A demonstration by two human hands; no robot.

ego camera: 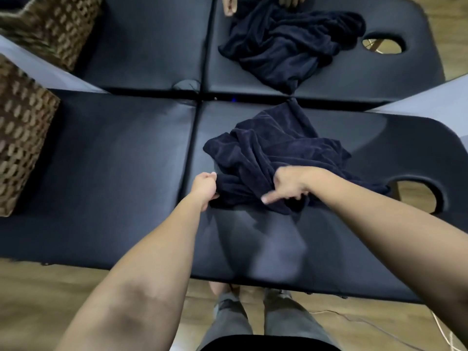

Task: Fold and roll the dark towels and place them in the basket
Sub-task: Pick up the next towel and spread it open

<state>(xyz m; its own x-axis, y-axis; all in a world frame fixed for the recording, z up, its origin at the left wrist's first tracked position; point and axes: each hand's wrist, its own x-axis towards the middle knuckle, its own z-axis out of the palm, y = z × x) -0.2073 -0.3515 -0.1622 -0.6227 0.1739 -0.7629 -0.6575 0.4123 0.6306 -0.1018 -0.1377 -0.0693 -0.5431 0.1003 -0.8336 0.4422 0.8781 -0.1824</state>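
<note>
A crumpled dark navy towel [273, 158] lies in a heap on the black padded table [114, 173], right of the table's centre seam. My left hand [205, 186] grips the towel's near left edge with curled fingers. My right hand [291, 184] holds a bunch of the towel at its near edge, fingers curled into the cloth with one finger pointing left. A brown woven basket [22, 138] stands at the table's left end.
A mirror behind the table repeats the scene: reflected towel [286, 46], reflected basket [58, 26], reflected hands at the top. The table's face hole [417, 196] is just right of the towel. Wooden floor and a cable lie below; my legs stand at the near edge.
</note>
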